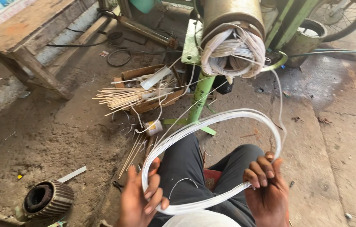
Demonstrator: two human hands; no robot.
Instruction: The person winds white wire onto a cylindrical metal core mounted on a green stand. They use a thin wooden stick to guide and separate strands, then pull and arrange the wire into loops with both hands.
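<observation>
I hold a large oval loop of bundled white wire over my lap. My left hand grips the loop's left side near the bottom. At the lower right my right hand is closed around the loop. A strand runs up from the loop to a motor stator on a green stand, whose end shows a mass of white wire coils.
A cardboard box of thin sticks and white strips lies on the dirt floor. A small tape roll sits near it. A ribbed motor housing lies bottom left. A wooden bench stands top left, a wheel top right.
</observation>
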